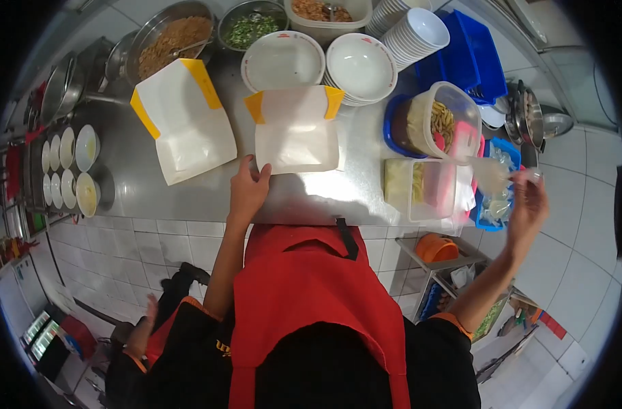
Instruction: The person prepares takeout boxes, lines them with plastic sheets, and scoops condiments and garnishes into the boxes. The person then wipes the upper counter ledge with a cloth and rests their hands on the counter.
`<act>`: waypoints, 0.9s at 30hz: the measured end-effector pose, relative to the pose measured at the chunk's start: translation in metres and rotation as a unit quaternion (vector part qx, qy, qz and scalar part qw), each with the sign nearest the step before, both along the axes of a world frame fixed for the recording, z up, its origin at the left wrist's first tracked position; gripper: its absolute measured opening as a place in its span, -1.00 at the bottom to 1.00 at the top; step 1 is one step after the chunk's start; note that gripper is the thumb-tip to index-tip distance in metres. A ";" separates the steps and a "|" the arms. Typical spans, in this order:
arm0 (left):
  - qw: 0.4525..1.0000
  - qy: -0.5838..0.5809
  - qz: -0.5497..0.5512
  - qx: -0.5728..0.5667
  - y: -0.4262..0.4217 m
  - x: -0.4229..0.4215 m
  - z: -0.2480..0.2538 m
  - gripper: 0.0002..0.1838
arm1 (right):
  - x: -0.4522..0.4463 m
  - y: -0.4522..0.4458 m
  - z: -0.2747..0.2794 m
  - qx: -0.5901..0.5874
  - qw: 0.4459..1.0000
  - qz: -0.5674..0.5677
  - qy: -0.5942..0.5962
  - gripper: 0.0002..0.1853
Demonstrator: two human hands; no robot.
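Observation:
My left hand (251,189) rests at the lower left corner of an open paper food box (297,146), thumb and forefinger apart, fingertips at the box's edge. This box is white inside with yellow flaps and has nothing in it. A second open paper food box (194,144), also bare inside, lies to its left, slightly turned. Far to the right, my right hand (530,198) pinches a small translucent plastic bag (490,174), blurred, with its contents unclear. The bag hangs above a blue basket (496,208) that holds several similar clear bags.
Stacked bowls (361,67), white cups (420,37) and a bowl of chopped greens (252,31) line the back. Plastic food tubs (417,187) stand right. Small bowls (87,194) sit far left. Another person's hand (144,327) shows at lower left.

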State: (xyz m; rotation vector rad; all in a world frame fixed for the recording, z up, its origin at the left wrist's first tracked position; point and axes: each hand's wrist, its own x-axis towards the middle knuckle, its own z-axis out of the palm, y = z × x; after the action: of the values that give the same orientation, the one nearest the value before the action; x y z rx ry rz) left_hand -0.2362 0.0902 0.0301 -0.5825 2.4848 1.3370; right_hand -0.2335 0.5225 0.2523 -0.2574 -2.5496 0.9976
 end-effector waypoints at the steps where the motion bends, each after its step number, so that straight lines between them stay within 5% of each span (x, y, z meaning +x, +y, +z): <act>1: 1.000 -0.018 -0.002 0.004 0.000 -0.002 -0.001 -0.48 | -0.006 -0.025 -0.009 -0.014 0.999 0.037 -0.009 -0.90; 12: 0.996 0.047 0.029 0.074 -0.001 0.004 -0.031 -0.57 | -0.047 -0.250 -0.156 -0.223 0.958 0.153 -0.098 -0.86; 19: 0.991 0.093 0.048 0.085 -0.005 0.009 -0.039 -0.63 | -0.053 -0.266 -0.144 -0.091 0.970 0.192 -0.118 -0.86; 25: 0.986 0.109 0.048 0.113 -0.003 0.011 -0.043 -0.66 | -0.049 -0.263 -0.168 -0.266 0.940 0.112 -0.183 -0.87; 27: 0.986 0.118 0.039 0.107 -0.001 0.012 -0.045 -0.65 | -0.041 -0.265 -0.175 -0.410 0.891 0.054 -0.185 -0.89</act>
State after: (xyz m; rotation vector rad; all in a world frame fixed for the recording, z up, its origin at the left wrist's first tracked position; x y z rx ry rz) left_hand -0.2246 0.0889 -0.0152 -0.5024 2.4716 1.7696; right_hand -0.2746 0.2579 0.0776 -0.5810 -2.2938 2.2208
